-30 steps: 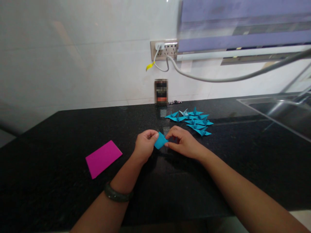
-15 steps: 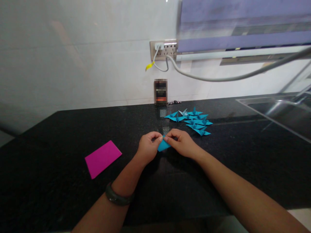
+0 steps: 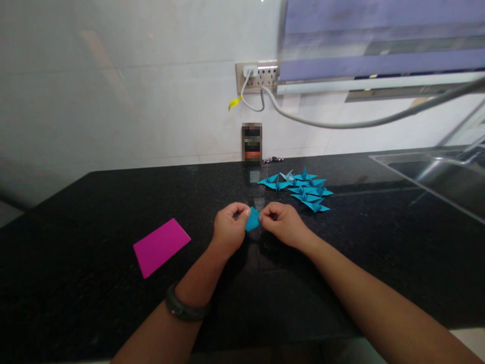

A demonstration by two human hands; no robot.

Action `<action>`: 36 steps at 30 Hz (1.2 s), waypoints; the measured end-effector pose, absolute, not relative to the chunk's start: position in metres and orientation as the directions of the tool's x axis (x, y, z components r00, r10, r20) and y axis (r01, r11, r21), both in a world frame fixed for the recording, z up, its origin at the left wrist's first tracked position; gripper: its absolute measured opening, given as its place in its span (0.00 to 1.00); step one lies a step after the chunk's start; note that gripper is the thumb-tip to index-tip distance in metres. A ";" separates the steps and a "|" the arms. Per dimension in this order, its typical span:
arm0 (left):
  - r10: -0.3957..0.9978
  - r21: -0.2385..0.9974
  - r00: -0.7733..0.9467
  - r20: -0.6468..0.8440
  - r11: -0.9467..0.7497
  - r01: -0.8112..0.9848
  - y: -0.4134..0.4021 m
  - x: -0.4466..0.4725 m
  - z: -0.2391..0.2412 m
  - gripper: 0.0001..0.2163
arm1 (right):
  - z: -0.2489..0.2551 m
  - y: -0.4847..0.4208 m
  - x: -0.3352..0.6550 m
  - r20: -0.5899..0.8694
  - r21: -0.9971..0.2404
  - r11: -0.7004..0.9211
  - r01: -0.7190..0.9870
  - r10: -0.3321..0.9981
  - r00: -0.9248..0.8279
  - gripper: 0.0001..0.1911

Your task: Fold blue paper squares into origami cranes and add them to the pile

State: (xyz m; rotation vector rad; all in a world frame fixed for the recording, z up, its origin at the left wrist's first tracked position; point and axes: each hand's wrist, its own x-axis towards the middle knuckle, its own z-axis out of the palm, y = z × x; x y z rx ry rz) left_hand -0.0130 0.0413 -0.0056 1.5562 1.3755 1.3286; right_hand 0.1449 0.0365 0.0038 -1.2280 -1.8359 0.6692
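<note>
head cam | worn at head height | faces forward-down over black counter (image 3: pixel 94 212) toward wall (image 3: pixel 113 101) | hands mid-frame, near

On the countertop (image 3: pixel 113 202) I see my left hand (image 3: pixel 227 230) and right hand (image 3: pixel 284 225) side by side at the middle, the folded piece (image 3: pixel 252 219) pinched between them. A flat sheet (image 3: pixel 161 246) lies well to their left. The paper cranes (image 3: pixel 299 187) sit behind and right. A small box (image 3: pixel 252 143) stands against the wall, below the socket (image 3: pixel 257 77). The sink (image 3: pixel 435 172) is far right.
</note>
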 end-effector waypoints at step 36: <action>0.944 0.842 0.164 0.286 -0.329 0.428 0.037 -0.012 0.003 0.06 | 0.007 0.038 0.150 0.480 -0.652 0.578 0.491 0.816 -0.323 0.06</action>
